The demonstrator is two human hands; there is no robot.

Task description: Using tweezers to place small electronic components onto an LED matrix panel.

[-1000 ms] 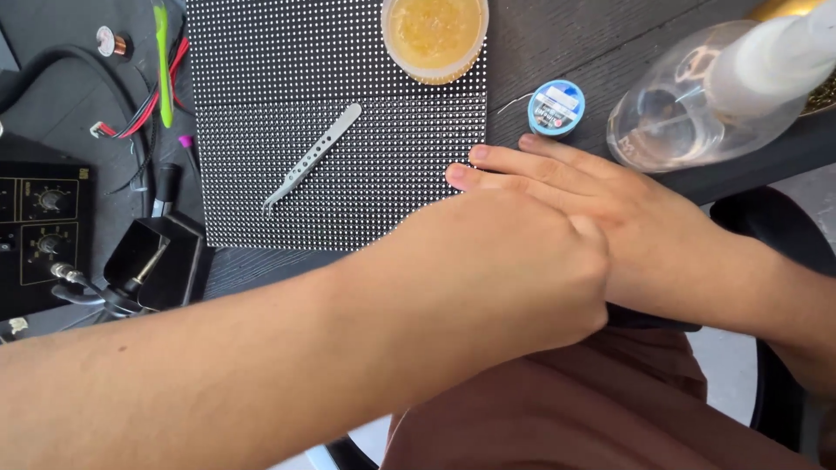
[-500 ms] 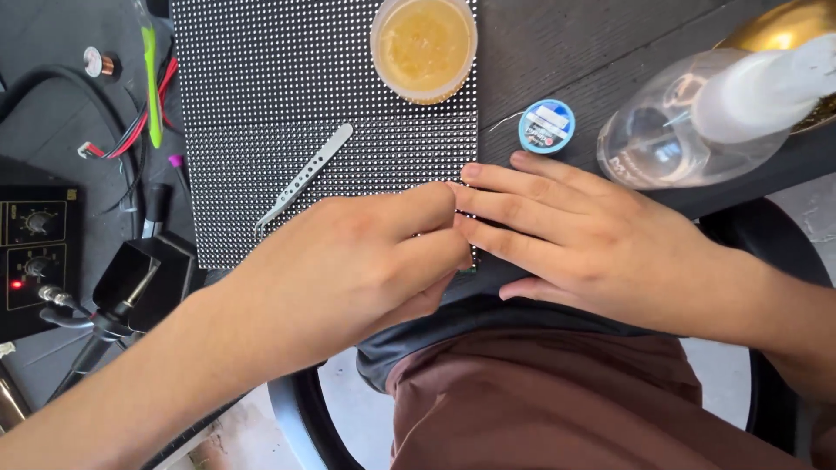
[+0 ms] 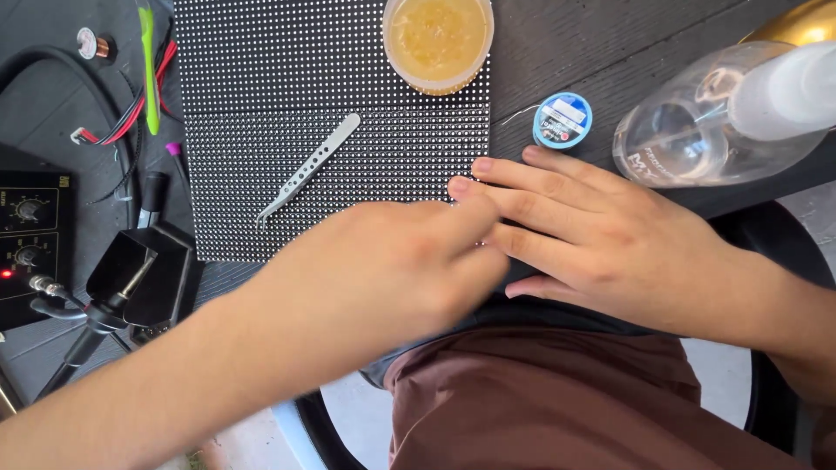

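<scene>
— Far left of the left hand [image 3: 383, 270]?
— Station [image 3: 26, 252] with knobs, then a black stand [image 3: 139, 274]. Both well apart from the fingers.
— And just above that hand?
— Tweezers [image 3: 306, 170], lying slantwise on the dotted panel [image 3: 261, 70], untouched.
— Left hand itself?
— Curled, blurred, fingertips pressed toward the panel's near right corner. Pinching anything small there? Cannot tell.
— Right hand [image 3: 601, 235]?
— Flat and released, fingers stretched leftward, tips meeting the left fingertips at that same corner. Nothing grasped.
— Beyond the right fingers?
— Yellow tub [image 3: 438, 39] up on the panel, blue spool [image 3: 562, 120] just past the fingertips, clear bottle [image 3: 723, 122] on its side further right.
— Step in hand, at a guess?
— Probably fine fingertip work at the panel's corner: steadying with the right, picking or pressing with the left.
— Demands of a next move?
— Light, exact pressure on tiny dots; a steady right palm to keep the panel from sliding; tweezers within easy reach of the left hand if bare fingers prove too coarse. Also care near the spool and tub, both close enough to knock.
</scene>
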